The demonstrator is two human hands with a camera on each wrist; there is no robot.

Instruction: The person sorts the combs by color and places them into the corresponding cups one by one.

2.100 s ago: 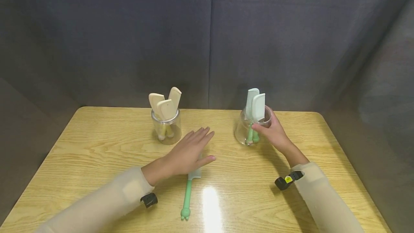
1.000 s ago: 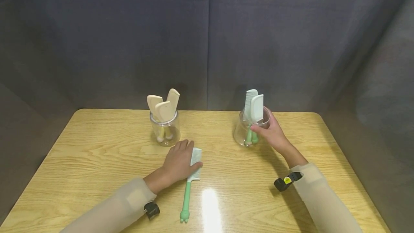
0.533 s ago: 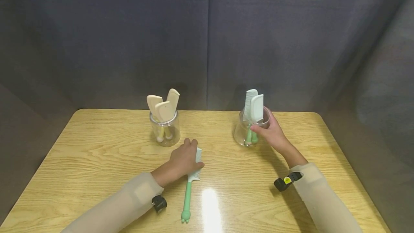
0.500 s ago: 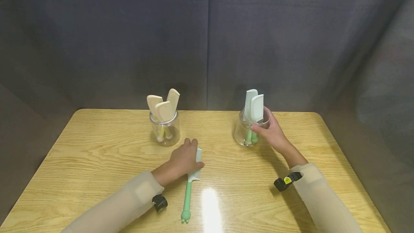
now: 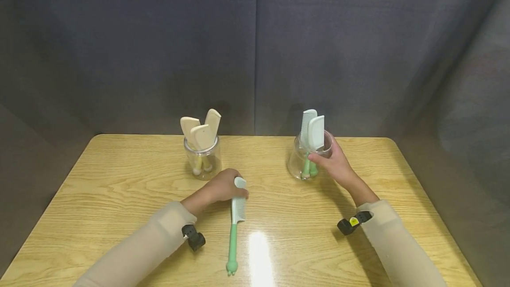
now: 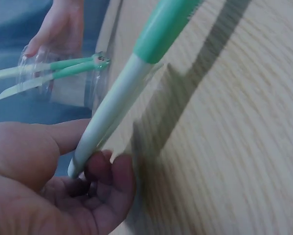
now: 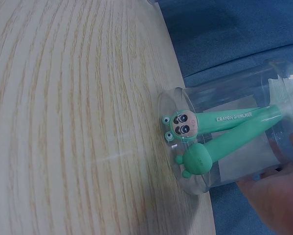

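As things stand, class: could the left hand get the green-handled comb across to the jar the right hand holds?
Probably yes: the left hand grips the comb, and bare table lies between.

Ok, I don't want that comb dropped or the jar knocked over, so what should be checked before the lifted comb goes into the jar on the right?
1. Left hand grips the white-toothed comb with the green handle at its tooth end: ok.
2. Comb clear of the wooden table: cannot tell; its head is raised, but the handle tip may touch.
3. Right hand steadies the clear plastic jar: ok.
4. Jar stands upright: ok.
5. Room in the jar: ok, it holds two green-handled combs and looks to have space.
6. Path to it: ok, the other clear jar with cream combs stands off to the left.
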